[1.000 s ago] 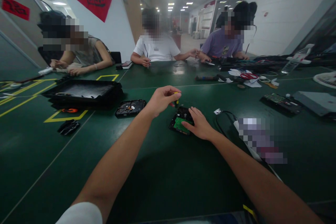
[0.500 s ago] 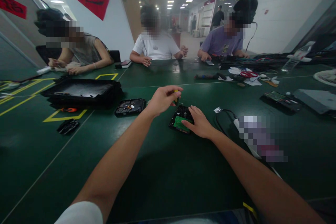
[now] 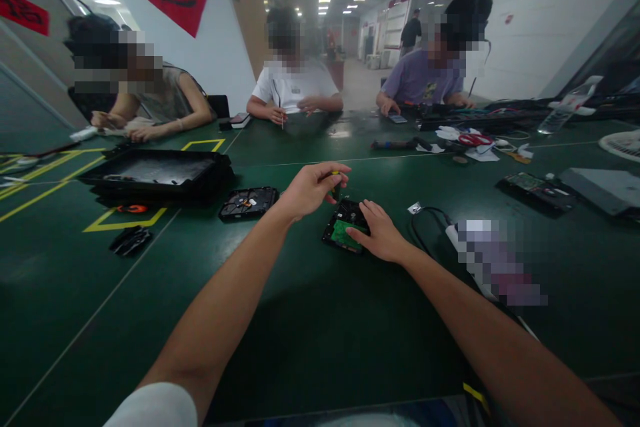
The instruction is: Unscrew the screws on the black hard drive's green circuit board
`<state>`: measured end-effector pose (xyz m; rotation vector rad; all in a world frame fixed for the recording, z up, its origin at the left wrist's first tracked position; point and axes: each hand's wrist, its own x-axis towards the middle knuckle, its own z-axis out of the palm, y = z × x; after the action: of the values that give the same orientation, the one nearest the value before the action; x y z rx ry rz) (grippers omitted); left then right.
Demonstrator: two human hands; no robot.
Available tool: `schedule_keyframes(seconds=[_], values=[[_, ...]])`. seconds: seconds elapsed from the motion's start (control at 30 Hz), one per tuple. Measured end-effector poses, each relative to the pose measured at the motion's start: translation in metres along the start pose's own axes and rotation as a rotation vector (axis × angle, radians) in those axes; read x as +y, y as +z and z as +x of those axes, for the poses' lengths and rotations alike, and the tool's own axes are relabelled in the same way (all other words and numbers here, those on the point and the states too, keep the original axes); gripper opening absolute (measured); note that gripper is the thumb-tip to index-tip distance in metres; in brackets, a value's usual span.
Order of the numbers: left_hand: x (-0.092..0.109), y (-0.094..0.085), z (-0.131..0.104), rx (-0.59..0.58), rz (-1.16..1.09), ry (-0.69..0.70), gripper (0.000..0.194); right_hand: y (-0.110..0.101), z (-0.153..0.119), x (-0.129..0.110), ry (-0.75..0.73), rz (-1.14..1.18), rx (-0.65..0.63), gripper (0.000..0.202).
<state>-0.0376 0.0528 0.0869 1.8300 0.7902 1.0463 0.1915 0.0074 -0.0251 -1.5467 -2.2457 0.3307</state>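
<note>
In the head view a black hard drive (image 3: 345, 229) with a green circuit board lies on the table in front of me. My left hand (image 3: 316, 188) pinches a small screwdriver (image 3: 337, 191) with a yellow top, held upright over the drive's far end. Its tip is too small and hidden to make out. My right hand (image 3: 381, 232) grips the drive's right side, thumb across the green board and fingers along the far right part. A second hard drive (image 3: 249, 203) lies to the left, beyond my left forearm.
Black stacked trays (image 3: 155, 170) stand at left, with a black bundle (image 3: 131, 240) nearer me. On the right lie a white power strip (image 3: 467, 257), another drive-like unit (image 3: 537, 192) and a grey box (image 3: 605, 190). Three people sit across the green table (image 3: 320, 320).
Both my hands stay almost where they were on the drive and screwdriver. Across the table, the middle person's hand has moved inward, and a thin stick shows in their other hand.
</note>
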Motion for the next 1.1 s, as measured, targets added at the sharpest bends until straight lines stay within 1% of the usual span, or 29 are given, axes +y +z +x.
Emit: schedule_keyframes(seconds=[0.2, 0.3, 0.57, 0.63, 0.8, 0.87, 0.97, 1.1], values=[[0.0009, 0.0011, -0.0003, -0.039, -0.016, 0.033, 0.032, 0.0019, 0.0002, 0.0021, -0.003, -0.012, 0.005, 0.100], [0.0016, 0.0015, -0.0001, -0.019, 0.006, 0.026, 0.032, 0.0022, 0.0002, 0.0025, -0.010, -0.011, 0.015, 0.100], [0.0037, 0.0042, -0.0005, 0.046, 0.169, 0.027, 0.034, 0.0033, -0.0001, 0.0020, -0.019, -0.005, 0.025, 0.100], [0.0034, 0.0025, -0.0008, 0.029, 0.147, 0.030, 0.035, 0.0033, 0.0000, 0.0023, -0.023, -0.008, 0.023, 0.099], [0.0016, -0.0024, -0.0010, -0.070, 0.006, 0.019, 0.037, 0.0014, -0.0002, 0.0016, 0.002, -0.006, 0.001, 0.100], [0.0005, -0.0028, -0.0008, -0.086, -0.015, 0.017, 0.038, 0.0000, -0.0004, 0.0007, 0.013, -0.005, -0.006, 0.100], [-0.0006, -0.0012, -0.0006, -0.051, 0.023, 0.015, 0.037, -0.0019, -0.0007, -0.0009, 0.020, -0.008, -0.020, 0.100], [0.0004, 0.0027, -0.0009, 0.019, 0.164, 0.031, 0.036, -0.0019, -0.0008, -0.0011, 0.013, -0.001, -0.015, 0.100]])
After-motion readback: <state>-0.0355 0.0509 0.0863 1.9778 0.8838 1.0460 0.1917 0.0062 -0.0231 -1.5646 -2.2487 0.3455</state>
